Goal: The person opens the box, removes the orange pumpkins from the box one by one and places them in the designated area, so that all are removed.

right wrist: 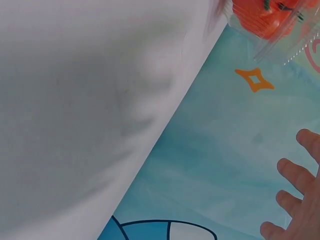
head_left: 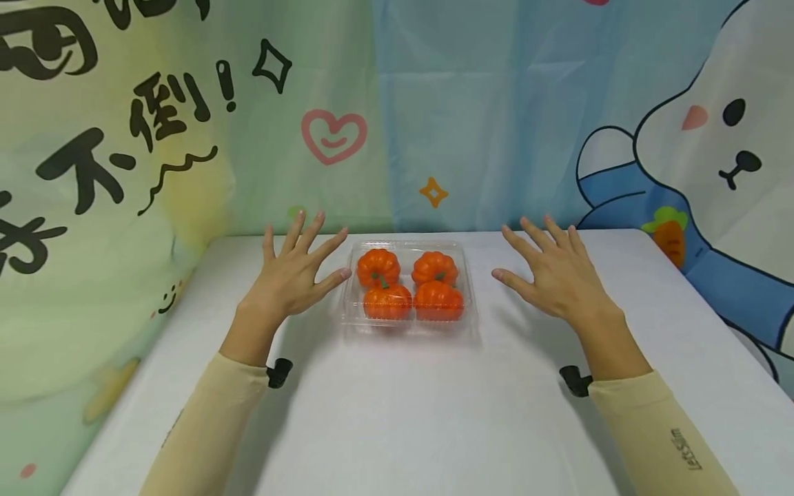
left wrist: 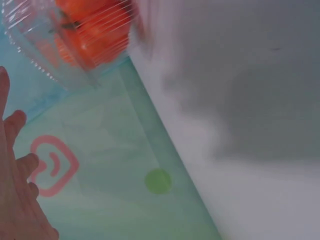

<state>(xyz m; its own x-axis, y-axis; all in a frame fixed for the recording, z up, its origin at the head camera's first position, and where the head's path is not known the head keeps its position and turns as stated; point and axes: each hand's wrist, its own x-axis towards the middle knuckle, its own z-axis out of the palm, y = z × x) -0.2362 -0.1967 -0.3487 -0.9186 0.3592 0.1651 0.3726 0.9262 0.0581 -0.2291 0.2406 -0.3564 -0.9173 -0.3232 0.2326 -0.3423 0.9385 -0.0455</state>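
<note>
A clear plastic clamshell box (head_left: 469, 293) stands near the far edge of the white table, with several small orange pumpkins (head_left: 438, 301) inside it, some with green stems showing. To its left my left hand (head_left: 291, 275) hovers with fingers spread, thumb tip close to the box's side. On the other side my right hand (head_left: 555, 272) is held above the table, fingers spread and farther from the box. Both hands hold nothing. In the left wrist view the box (left wrist: 40, 55) shows at the top left; in the right wrist view pumpkins (right wrist: 262, 20) appear at the top right.
The white table (head_left: 403, 413) reaches back to a printed cloth backdrop (head_left: 446, 103) hanging behind it. A cartoon bear, a heart and black lettering are printed on the cloth. Small black wrist mounts (head_left: 280, 373) sit at both sleeve cuffs.
</note>
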